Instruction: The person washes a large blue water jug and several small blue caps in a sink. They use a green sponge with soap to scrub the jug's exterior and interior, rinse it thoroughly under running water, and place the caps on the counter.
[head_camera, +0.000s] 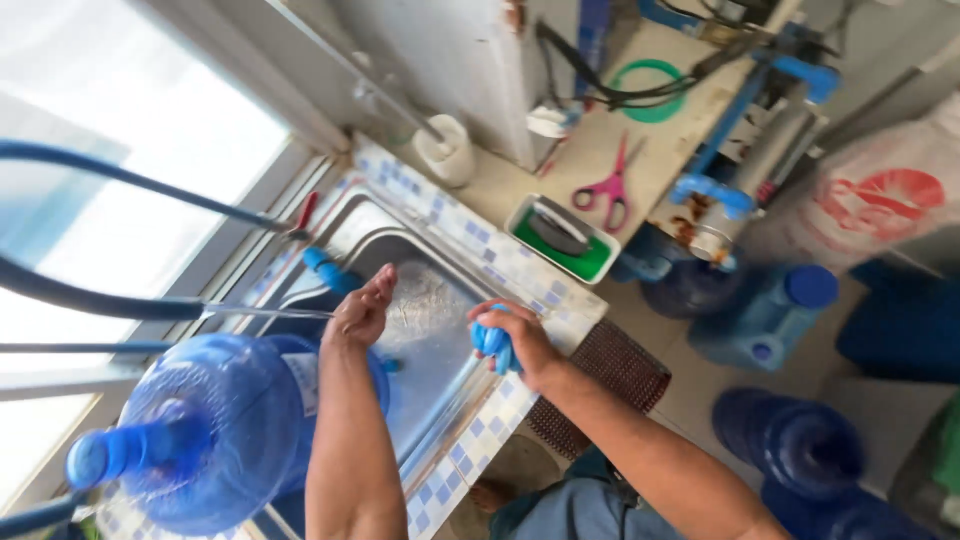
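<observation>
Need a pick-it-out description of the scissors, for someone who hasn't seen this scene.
Start at the steel sink set in the blue-and-white tiled counter. Past its far end sits a green tray, and just beyond that, on the beige worktop, lie the scissors. Their pink handles set them apart from the blue fittings and green ring nearby.

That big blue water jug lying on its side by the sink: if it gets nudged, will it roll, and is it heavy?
The water jug is round and lies on its side at the sink edge, so it probably rolls easily. It looks clear through, so likely nearly empty and light for its size. Wet plastic may be slippery; the left hand hovers beside it, not gripping.
</observation>
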